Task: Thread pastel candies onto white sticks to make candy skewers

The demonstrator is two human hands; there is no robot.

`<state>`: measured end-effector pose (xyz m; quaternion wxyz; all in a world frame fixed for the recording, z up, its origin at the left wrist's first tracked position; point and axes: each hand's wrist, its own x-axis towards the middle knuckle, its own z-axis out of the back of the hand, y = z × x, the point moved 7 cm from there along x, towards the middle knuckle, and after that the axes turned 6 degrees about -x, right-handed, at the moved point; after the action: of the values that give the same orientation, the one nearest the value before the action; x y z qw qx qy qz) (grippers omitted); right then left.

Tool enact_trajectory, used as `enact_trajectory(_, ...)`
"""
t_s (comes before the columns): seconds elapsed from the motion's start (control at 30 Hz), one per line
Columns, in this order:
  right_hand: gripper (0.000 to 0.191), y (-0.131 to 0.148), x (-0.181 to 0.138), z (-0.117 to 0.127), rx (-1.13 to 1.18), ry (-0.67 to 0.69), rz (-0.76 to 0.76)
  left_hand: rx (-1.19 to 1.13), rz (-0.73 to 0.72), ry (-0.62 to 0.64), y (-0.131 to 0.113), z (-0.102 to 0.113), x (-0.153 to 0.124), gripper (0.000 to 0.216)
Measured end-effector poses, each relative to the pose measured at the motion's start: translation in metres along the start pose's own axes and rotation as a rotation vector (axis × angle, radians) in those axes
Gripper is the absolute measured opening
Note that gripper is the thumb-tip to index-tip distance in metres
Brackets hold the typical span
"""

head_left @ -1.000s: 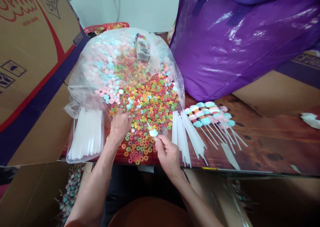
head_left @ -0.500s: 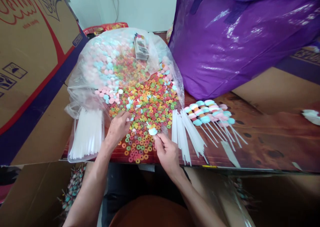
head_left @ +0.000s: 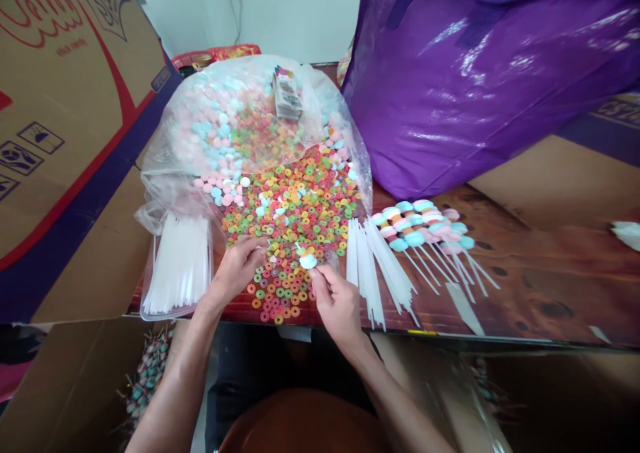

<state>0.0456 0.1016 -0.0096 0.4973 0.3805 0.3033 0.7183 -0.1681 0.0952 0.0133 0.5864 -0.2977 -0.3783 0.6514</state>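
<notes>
My right hand [head_left: 337, 303] is closed on a candy skewer [head_left: 307, 258], a white stick tip carrying a pale blue-white marshmallow with an orange-yellow gummy ring above it. My left hand [head_left: 240, 270] hovers left of it over the gummies, thumb and fingers pinched together. A small pale bit shows at those fingertips, too small to name. Beneath and beyond both hands spreads a pile of colourful gummy rings [head_left: 300, 200]. Pink and blue marshmallows [head_left: 220, 190] lie at its left side.
Loose white sticks [head_left: 365, 266] and finished candy skewers [head_left: 425, 226] lie to the right. A bag of white sticks [head_left: 179, 266] is at left. Behind are a clear plastic bag [head_left: 173, 126] with a small stack on it, and a purple bag [head_left: 480, 86]. A cardboard box [head_left: 65, 140] flanks the left.
My left hand has moved a little right, closer to the skewer, lifting from the pile's left part. The right hand holds the skewer almost still. The view has shifted slightly.
</notes>
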Motion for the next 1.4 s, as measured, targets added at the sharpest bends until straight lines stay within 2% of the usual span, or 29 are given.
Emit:
enact_trajectory(0.17,0.026,0.002,0.0,0.0,-0.012,0.009,0.008,-0.099,0.082,0.018,0.001,-0.004,0.008,0.014)
enact_trajectory(0.37,0.028,0.002,0.001,-0.001,-0.017,0.022,-0.007,-0.371,0.183,-0.21,0.017,0.009,0.01,0.023)
enact_trajectory(0.5,0.028,0.002,0.002,-0.001,-0.018,0.029,-0.008,-0.356,0.26,-0.232,0.025,0.012,0.009,0.028)
enact_trajectory(0.67,0.027,0.002,0.001,-0.001,-0.022,0.022,0.014,-0.061,0.099,-0.098,0.008,0.003,0.015,0.015)
enact_trajectory(0.73,0.027,0.002,0.0,-0.001,-0.026,0.017,0.02,0.051,0.055,-0.088,0.004,0.0,0.017,0.01)
enact_trajectory(0.87,0.026,0.002,0.0,-0.001,-0.034,0.024,0.018,0.193,-0.063,-0.084,-0.003,-0.004,0.016,0.025)
enact_trajectory(0.93,0.024,0.003,0.001,-0.001,-0.024,0.028,0.022,0.21,-0.092,-0.06,-0.004,-0.005,0.012,0.025)
enact_trajectory(1.0,0.024,0.007,0.002,0.0,-0.006,0.036,0.037,0.134,-0.056,-0.069,-0.001,-0.003,0.008,0.02)
enact_trajectory(1.1,0.025,0.016,0.003,-0.001,0.023,0.076,0.072,-0.225,0.107,-0.142,0.01,-0.001,0.003,0.018)
enact_trajectory(1.23,0.027,0.027,0.001,-0.006,0.023,0.143,0.1,-0.68,0.272,-0.277,0.02,-0.008,-0.006,0.041)
enact_trajectory(1.4,0.027,0.035,-0.003,-0.011,-0.059,0.117,0.155,-0.835,0.313,-0.313,0.021,-0.023,-0.013,0.043)
